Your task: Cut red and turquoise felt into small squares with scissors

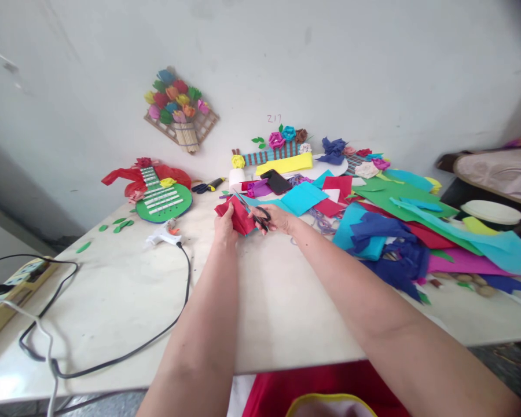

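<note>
My left hand (224, 227) is closed on a folded piece of red paper (239, 217), held just above the white table (260, 313). My right hand (274, 219) grips black-handled scissors (255, 213), with fingers through the loops. The blades point up and left into the red paper. Both arms reach forward from the near edge.
A white glue gun (162, 234) lies left of my hands, its black cord (125, 353) running to a power strip (15, 281). Coloured paper sheets (399, 226) pile up on the right. A green paper guitar (162, 200), paper flowers (282, 139), a black phone (276, 181) and another pair of scissors (207, 186) sit at the back.
</note>
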Demonstrator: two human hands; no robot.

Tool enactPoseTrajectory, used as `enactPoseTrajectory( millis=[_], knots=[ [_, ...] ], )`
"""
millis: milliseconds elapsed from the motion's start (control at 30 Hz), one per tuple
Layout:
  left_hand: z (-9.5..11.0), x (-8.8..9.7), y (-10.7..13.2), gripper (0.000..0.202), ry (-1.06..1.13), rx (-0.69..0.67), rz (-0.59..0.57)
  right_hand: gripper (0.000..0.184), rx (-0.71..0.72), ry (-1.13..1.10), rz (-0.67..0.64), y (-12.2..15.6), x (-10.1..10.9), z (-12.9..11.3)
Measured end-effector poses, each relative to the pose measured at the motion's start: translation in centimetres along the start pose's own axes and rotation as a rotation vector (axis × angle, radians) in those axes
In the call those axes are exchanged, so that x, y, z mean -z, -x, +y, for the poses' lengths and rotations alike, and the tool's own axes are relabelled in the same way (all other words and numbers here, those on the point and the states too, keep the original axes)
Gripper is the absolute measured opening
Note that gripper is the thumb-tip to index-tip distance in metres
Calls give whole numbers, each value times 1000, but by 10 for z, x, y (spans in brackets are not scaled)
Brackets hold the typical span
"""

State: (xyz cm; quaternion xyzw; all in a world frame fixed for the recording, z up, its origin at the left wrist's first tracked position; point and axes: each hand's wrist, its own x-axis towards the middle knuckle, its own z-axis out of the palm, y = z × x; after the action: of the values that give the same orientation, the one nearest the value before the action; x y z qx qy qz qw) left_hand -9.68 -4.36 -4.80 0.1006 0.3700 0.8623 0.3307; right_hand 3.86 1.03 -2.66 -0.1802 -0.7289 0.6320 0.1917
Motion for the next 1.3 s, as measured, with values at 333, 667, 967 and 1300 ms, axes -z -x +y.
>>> enactPoseTrajectory(
  millis=[333, 667, 967, 1300],
  knots=[
    [-3, 1, 0, 5, -12, 23, -56, 32, -2, 29, 35, -1, 0, -1],
    [-2, 0, 2, 3, 4, 20, -50, 34, 29, 31, 104, -3, -5, 1],
    [-3, 0, 0, 2, 6, 20, -54, 33, 33, 40, 128, -4, -8, 1],
    [-4, 2, -2, 3, 15, 15, -60, 29, 56, -43, 144, -6, -10, 4]
  ],
)
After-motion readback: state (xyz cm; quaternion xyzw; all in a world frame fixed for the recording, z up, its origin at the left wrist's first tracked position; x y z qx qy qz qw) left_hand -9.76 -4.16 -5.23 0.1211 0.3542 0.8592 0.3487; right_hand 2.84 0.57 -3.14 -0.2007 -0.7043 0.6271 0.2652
